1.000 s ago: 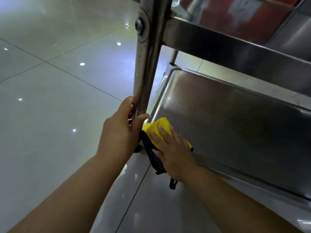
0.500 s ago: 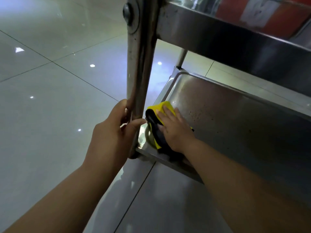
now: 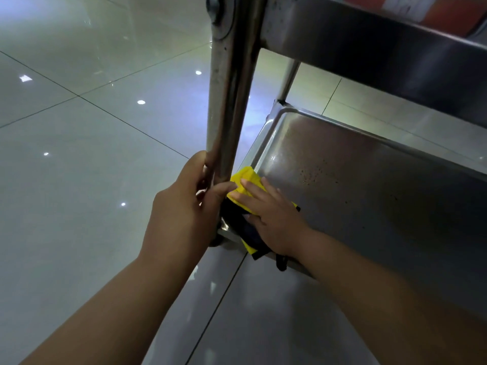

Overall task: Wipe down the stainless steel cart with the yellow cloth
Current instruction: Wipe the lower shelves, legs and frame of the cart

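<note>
The left hand (image 3: 189,206) is gripping the vertical stainless steel corner post (image 3: 226,114) of the stainless steel cart, fingers curled round the post's far side w/ thumb crossing the near side, low down just above the bottom shelf. The right hand (image 3: 274,219) is lying flat on the folded yellow cloth w/ black trim (image 3: 246,180), fingers straight and spread, pressing it onto the near left corner of the shiny stainless steel bottom shelf (image 3: 369,193). The cloth is sitting right beside the base of the post, touching or nearly touching it; its yellow end is sticking out beyond the fingertips, and the black-edged part is hanging over the shelf's near rim under the heel of the hand, w/ a small black loop (image 3: 281,263) dangling below.

The shelf surface is showing dark specks approx. mid-left, past the cloth. Above, the upper stainless steel shelf rail (image 3: 369,40) is running across the top right, bolted to the post via a round fastener (image 3: 214,6). Something orange and white (image 3: 411,9) is sitting on the upper level, only partly visible; can't tell what it is. A second, thinner cart leg (image 3: 290,77) is standing at the far left corner of the bottom shelf. Glossy pale tiled floor (image 3: 92,154) is reflecting ceiling lights all around. Both forearms are bare.
</note>
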